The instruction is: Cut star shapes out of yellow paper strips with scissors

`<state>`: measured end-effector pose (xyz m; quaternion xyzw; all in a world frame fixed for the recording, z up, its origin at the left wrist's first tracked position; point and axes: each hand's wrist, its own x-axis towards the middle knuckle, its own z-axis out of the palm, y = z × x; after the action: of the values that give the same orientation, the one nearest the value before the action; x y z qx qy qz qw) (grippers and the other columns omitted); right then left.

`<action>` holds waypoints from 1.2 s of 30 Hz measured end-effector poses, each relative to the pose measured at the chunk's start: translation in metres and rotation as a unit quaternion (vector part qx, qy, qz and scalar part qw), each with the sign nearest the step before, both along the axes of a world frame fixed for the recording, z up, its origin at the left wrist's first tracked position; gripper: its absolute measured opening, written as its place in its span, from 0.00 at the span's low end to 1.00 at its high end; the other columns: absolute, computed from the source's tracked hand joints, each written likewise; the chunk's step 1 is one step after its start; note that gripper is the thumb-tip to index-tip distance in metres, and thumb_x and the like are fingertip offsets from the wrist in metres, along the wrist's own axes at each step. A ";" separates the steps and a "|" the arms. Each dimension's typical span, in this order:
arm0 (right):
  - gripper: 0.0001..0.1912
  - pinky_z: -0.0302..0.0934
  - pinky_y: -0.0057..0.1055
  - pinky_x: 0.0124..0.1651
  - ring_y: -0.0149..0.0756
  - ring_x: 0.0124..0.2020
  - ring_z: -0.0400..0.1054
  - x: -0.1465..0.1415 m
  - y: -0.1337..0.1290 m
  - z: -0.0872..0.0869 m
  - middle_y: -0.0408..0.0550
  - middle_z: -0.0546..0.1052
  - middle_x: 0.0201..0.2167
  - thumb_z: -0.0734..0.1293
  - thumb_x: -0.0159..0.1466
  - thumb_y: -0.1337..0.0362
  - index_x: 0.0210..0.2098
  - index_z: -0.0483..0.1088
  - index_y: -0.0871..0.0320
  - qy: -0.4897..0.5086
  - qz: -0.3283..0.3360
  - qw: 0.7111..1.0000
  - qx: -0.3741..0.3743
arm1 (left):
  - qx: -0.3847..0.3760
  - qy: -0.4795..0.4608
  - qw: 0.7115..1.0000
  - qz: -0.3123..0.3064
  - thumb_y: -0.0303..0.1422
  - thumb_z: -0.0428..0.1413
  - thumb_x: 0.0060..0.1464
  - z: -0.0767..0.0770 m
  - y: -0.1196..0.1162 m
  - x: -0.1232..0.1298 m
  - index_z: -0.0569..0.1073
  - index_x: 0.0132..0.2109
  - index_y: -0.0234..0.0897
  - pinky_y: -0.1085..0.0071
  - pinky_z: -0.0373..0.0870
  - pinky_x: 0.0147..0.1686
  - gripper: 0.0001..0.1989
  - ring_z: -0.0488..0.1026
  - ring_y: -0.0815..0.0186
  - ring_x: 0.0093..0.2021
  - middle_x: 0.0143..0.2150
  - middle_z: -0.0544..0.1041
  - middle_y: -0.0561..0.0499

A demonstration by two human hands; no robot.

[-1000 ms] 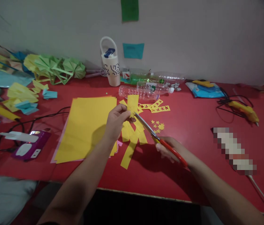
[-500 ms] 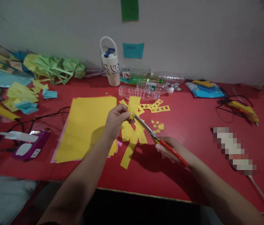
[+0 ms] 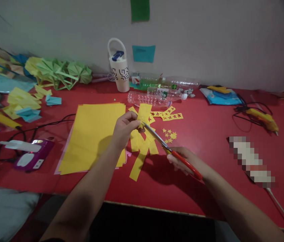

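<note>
My left hand (image 3: 126,129) is closed, pinching a yellow paper strip (image 3: 145,112) by its lower edge. In my right hand (image 3: 182,159) are scissors (image 3: 179,159) with red handles, their blade tips touching the strip beside my left fingertips. Whether the blades are parted is too small to tell. Below the strip, several yellow paper pieces (image 3: 138,171) lie in a loose pile. Small yellow paper stars (image 3: 169,136) sit just right of the blades. Behind them rest strips with star-shaped holes (image 3: 173,116).
Left of the pile is a stack of yellow sheets (image 3: 93,134). Plastic bottles (image 3: 149,99) and a white tumbler (image 3: 120,75) stand or lie along the wall. A purple power strip (image 3: 34,156) with cables is at left; a yellow glue gun (image 3: 262,119) lies at right.
Almost nothing differs. Both hands, the scissors and the strip keep nearly the same place; the view has shifted very slightly.
</note>
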<state>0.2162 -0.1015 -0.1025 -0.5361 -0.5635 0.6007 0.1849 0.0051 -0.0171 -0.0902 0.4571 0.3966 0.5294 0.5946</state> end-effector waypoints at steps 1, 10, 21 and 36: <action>0.28 0.51 0.23 0.15 0.22 0.13 0.53 0.000 0.000 -0.001 0.35 0.60 0.15 0.67 0.56 0.38 0.23 0.58 0.55 0.001 0.001 1.000 -0.001 | 0.000 0.000 1.000 0.000 0.29 0.57 0.38 0.000 0.000 0.000 0.64 0.22 0.39 0.72 0.71 0.23 0.08 0.69 0.73 0.18 0.17 0.66 0.58; 0.26 0.50 0.23 0.14 0.22 0.11 0.53 0.003 0.000 -0.005 0.33 0.58 0.13 0.66 0.59 0.41 0.23 0.57 0.54 0.009 0.028 1.000 0.009 | 0.011 0.012 0.999 -0.028 0.29 0.57 0.38 -0.001 0.002 -0.005 0.64 0.22 0.39 0.72 0.68 0.21 0.08 0.66 0.73 0.17 0.17 0.65 0.58; 0.27 0.50 0.21 0.13 0.23 0.11 0.54 0.002 -0.002 -0.008 0.33 0.58 0.11 0.65 0.58 0.37 0.23 0.59 0.55 0.029 0.004 1.000 0.007 | 0.015 0.002 0.999 -0.032 0.35 0.58 0.46 -0.001 0.003 -0.006 0.67 0.28 0.39 0.75 0.64 0.20 0.07 0.66 0.74 0.18 0.21 0.69 0.57; 0.24 0.52 0.23 0.13 0.23 0.12 0.53 -0.001 -0.001 -0.005 0.33 0.58 0.14 0.68 0.57 0.43 0.24 0.58 0.54 0.033 -0.011 0.999 0.009 | 0.020 0.030 0.999 -0.036 0.31 0.58 0.46 0.002 -0.008 0.000 0.70 0.22 0.37 0.76 0.63 0.19 0.08 0.64 0.75 0.18 0.19 0.72 0.54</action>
<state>0.2155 -0.1025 -0.1077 -0.5208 -0.5568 0.6104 0.2148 0.0055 -0.0246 -0.0877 0.4988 0.3865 0.5015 0.5919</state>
